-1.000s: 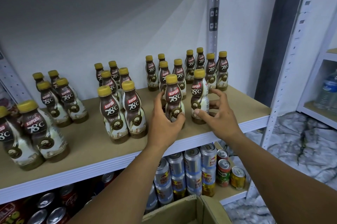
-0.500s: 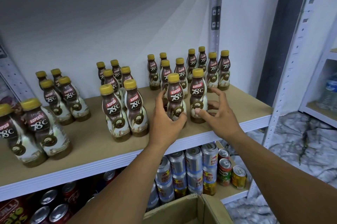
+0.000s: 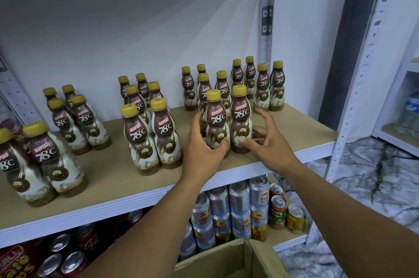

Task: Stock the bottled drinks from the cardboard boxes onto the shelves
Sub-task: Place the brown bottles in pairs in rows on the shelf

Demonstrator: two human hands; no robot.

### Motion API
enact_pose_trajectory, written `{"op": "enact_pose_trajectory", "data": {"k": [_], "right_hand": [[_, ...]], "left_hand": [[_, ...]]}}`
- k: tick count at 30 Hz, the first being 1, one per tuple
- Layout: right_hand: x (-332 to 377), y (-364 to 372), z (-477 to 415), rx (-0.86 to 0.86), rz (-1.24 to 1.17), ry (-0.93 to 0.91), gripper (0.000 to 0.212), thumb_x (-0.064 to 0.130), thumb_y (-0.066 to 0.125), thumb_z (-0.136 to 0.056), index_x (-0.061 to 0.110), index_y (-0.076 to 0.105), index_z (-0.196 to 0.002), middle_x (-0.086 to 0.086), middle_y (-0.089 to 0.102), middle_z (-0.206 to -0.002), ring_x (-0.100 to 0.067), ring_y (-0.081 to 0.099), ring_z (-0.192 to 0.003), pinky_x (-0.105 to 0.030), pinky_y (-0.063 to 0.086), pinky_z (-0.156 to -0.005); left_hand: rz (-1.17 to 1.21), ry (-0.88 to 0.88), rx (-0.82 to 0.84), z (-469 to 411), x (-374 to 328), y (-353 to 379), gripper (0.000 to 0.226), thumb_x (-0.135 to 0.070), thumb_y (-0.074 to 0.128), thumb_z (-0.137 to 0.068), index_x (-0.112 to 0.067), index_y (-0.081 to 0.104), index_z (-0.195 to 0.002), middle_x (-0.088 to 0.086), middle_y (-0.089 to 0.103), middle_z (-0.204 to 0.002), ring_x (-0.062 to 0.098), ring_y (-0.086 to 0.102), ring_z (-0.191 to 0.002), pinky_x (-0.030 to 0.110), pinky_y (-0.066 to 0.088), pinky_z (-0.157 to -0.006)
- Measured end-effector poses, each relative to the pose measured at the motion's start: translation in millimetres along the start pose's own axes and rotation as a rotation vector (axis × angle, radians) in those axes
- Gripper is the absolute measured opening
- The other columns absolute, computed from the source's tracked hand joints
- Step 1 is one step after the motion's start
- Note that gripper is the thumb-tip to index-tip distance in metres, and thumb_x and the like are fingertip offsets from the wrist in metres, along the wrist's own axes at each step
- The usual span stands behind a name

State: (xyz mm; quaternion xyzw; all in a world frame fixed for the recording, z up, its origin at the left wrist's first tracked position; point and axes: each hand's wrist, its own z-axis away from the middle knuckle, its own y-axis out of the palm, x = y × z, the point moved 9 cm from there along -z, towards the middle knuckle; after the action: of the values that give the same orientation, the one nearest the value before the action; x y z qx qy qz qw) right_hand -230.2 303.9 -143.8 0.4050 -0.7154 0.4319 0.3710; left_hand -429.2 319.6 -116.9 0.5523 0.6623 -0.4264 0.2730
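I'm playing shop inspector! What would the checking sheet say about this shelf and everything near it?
Surface: tan shelf board with a white front edge.
Job's things: yellow-capped coffee bottles stand upright in clusters; open cardboard box below.
Clutter: nothing seen.
Hands: left hand grips the left front bottle; right hand cups the right front bottle, thumb on its front.
Cables: nothing seen.
Surroundings: drink cans on the lower shelf; water bottle on the next rack; marbled floor.
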Motion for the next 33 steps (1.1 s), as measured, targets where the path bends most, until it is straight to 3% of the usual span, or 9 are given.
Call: {"op": "enact_pose_trajectory", "data": {"k": [2, 6, 9, 17, 25, 33], "right_hand": [[-0.7, 2.1, 0.0, 0.028, -0.008, 0.001, 0.094, 0.070, 0.076, -0.070, 0.059, 0.022, -0.147, 0.016, 0.070, -0.124, -0.011, 0.066, -0.116, -0.052, 0.051, -0.101], [1.0, 4.0, 0.9, 0.057, -0.024, -0.012, 0.097, 0.069, 0.076, -0.070, 0.057, 0.020, -0.149, 0.015, 0.068, -0.127, -0.008, 0.065, -0.117, -0.049, 0.051, -0.103], [2.5, 3.3, 1.3, 0.042, -0.006, -0.012, 0.102, 0.078, 0.079, -0.062, 0.064, 0.020, -0.144, 0.014, 0.066, -0.128, -0.006, 0.065, -0.114, -0.047, 0.052, -0.102], [-1.0, 3.6, -0.6, 0.036, 0.007, -0.015, 0.099, 0.084, 0.075, -0.059, 0.074, 0.015, -0.137, 0.018, 0.068, -0.126, -0.004, 0.067, -0.111, -0.048, 0.052, -0.101], [-0.2, 4.7, 0.8, 0.055, 0.021, -0.018, 0.094, 0.073, 0.073, -0.071, 0.064, 0.018, -0.146, 0.021, 0.068, -0.128, -0.004, 0.066, -0.114, -0.050, 0.051, -0.102], [3.4, 3.2, 2.3, 0.036, 0.010, -0.027, 0.096, 0.070, 0.078, -0.068, 0.058, 0.025, -0.147, 0.016, 0.061, -0.129, -0.005, 0.064, -0.112, -0.046, 0.054, -0.100]], "left_hand": [[0.000, -0.005, 0.002, 0.0, 0.3, 0.2, 0.079, -0.024, 0.082, -0.083, -0.042, 0.037, -0.146, -0.030, 0.058, -0.127, -0.011, 0.058, -0.115, 0.015, 0.048, -0.091], [-0.010, -0.001, 0.000, 1.1, -2.8, -0.5, 0.076, -0.021, 0.082, -0.084, -0.044, 0.038, -0.141, -0.031, 0.056, -0.128, -0.017, 0.054, -0.114, 0.001, 0.042, -0.084], [-0.011, 0.003, -0.004, 2.1, -5.1, -1.1, 0.076, -0.020, 0.082, -0.084, -0.044, 0.037, -0.140, -0.034, 0.054, -0.126, -0.023, 0.051, -0.111, -0.003, 0.039, -0.081], [-0.010, -0.010, -0.012, 0.7, -0.3, -1.2, 0.079, -0.021, 0.084, -0.083, -0.039, 0.038, -0.145, -0.031, 0.057, -0.126, -0.017, 0.055, -0.113, 0.001, 0.043, -0.082], [0.014, -0.035, -0.003, -1.0, 6.3, -1.0, 0.082, -0.025, 0.085, -0.083, -0.040, 0.037, -0.147, -0.023, 0.061, -0.129, -0.008, 0.059, -0.116, 0.008, 0.048, -0.088], [0.007, -0.041, -0.004, 0.4, 3.4, -2.0, 0.078, -0.023, 0.082, -0.083, -0.044, 0.038, -0.144, -0.024, 0.060, -0.130, -0.010, 0.057, -0.115, 0.004, 0.045, -0.085]]}}
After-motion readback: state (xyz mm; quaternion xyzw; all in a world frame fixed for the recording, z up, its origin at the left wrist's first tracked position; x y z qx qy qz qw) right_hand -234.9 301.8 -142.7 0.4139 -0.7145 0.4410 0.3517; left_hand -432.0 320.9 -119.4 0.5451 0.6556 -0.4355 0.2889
